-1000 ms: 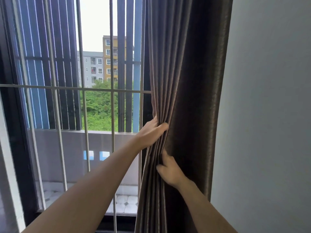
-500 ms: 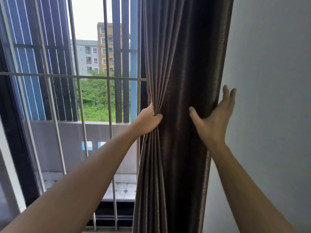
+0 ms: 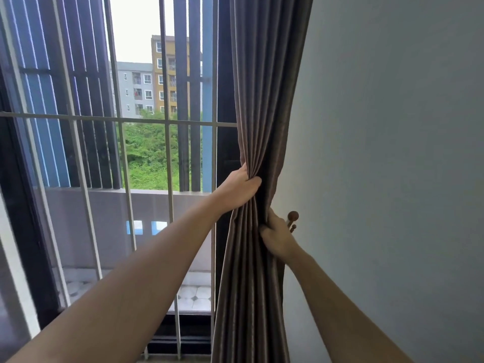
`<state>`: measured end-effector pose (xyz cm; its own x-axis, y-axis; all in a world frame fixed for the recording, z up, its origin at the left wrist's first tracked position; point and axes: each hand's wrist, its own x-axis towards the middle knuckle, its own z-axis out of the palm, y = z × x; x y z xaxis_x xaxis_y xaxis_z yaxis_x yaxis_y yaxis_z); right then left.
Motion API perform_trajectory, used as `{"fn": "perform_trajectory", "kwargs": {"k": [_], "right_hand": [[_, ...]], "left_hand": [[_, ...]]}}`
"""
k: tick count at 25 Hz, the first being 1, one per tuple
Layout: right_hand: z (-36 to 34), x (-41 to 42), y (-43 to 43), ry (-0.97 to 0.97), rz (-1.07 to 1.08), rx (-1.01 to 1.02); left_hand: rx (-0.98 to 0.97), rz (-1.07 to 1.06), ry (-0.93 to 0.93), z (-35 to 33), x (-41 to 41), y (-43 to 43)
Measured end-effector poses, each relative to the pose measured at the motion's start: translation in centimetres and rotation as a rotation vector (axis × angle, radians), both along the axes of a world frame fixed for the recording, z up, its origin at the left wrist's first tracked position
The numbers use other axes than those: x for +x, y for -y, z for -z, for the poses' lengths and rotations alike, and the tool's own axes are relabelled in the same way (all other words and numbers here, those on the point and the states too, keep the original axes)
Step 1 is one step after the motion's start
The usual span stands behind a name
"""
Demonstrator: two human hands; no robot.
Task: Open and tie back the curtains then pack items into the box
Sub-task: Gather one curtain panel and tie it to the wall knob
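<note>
Head view: the brown curtain [image 3: 262,100] hangs gathered into a narrow bundle at the right edge of the window, against the grey wall [image 3: 392,153]. The left hand [image 3: 239,188] grips the bundle from its left side at mid-height, thumb laid across the front folds and fingers wrapped behind them. The fabric is pinched tight at that point and flares out above and below it. The right hand [image 3: 277,235] sits lower, on the bundle's right side, just beneath the left hand. Its fingers are curled into the folds and hold the fabric, though the hand is slightly blurred. Just beside the right hand's knuckles, a wooden knobbed hook [image 3: 292,216] projects from the wall, partly hidden by the hand. Whether hand and hook touch cannot be told. Both forearms reach up from the lower frame. White window bars [image 3: 167,124] stand to the left of the curtain, with a balcony wall [image 3: 104,218] beyond them
</note>
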<state>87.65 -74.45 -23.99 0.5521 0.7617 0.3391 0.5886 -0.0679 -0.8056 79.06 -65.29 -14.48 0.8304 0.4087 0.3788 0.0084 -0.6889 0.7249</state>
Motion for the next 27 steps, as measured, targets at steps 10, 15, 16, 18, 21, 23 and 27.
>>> {"fn": "perform_trajectory", "kwargs": {"k": [10,15,16,18,21,23,27], "right_hand": [[2.8,-3.3,-1.1,-0.053,-0.241,0.032],[2.7,-1.9,-1.1,-0.405,-0.119,0.394],[1.5,-1.1,-1.2,-0.421,-0.020,0.462],[-1.5,0.6,-1.2,-0.323,0.112,0.490],[-5.1,3.4,-1.1,-0.320,0.149,0.497],[-6.2,4.4,-0.6,-0.363,0.077,0.472],[-6.5,5.5,0.2,-0.400,-0.013,0.426]], "left_hand": [[0.095,-0.038,-0.003,0.2,0.8,0.2],[0.008,-0.086,0.005,-0.1,-0.4,0.0],[-0.057,-0.052,0.019,-0.2,-0.8,0.2],[-0.185,0.081,0.036,-0.1,-1.3,0.6],[-0.299,0.218,0.050,0.0,-1.6,0.9],[-0.402,0.191,0.052,0.1,-1.4,0.7],[-0.483,0.186,0.045,0.5,0.0,0.6]]}}
